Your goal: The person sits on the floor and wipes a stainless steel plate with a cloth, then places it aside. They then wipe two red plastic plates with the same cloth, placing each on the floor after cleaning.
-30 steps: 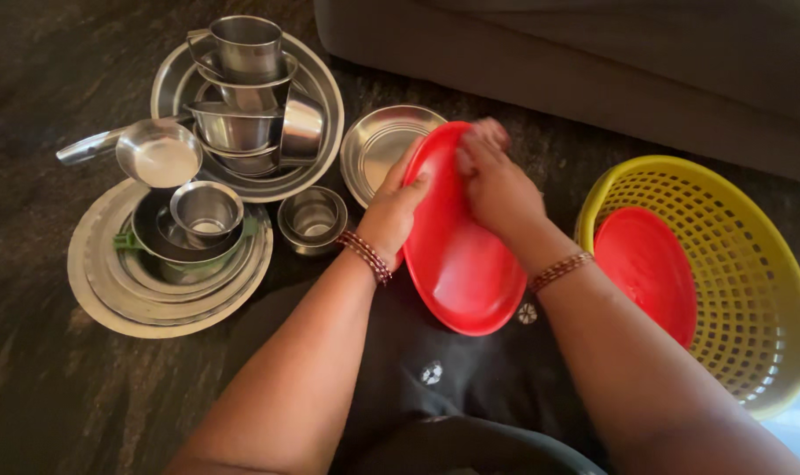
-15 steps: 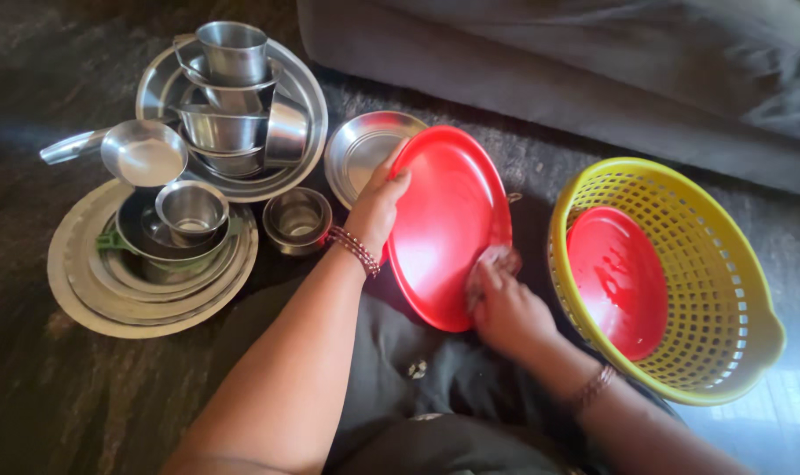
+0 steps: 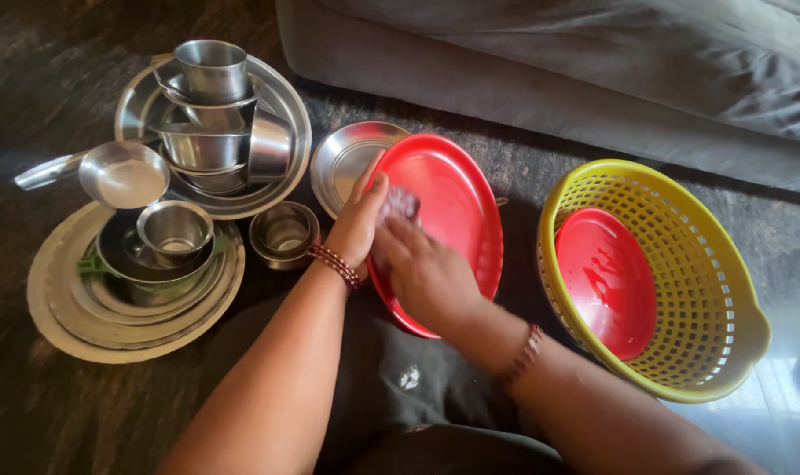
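Holding a red plate (image 3: 453, 220) tilted over the lap, above the dark floor (image 3: 30, 53). Left hand (image 3: 358, 224) gripping its left rim, fingers curled on the edge. Right hand (image 3: 422, 268) pressing a small cloth (image 3: 400, 204) onto the plate's face, grip pinching the cloth. Lying just right: a yellow basket (image 3: 726, 290) with another red plate (image 3: 607, 281). Standing left: stacked steel dishes (image 3: 215, 123).

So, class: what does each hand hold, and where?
Left hand grips the red plate by its left rim; right hand presses a small cloth against its face.
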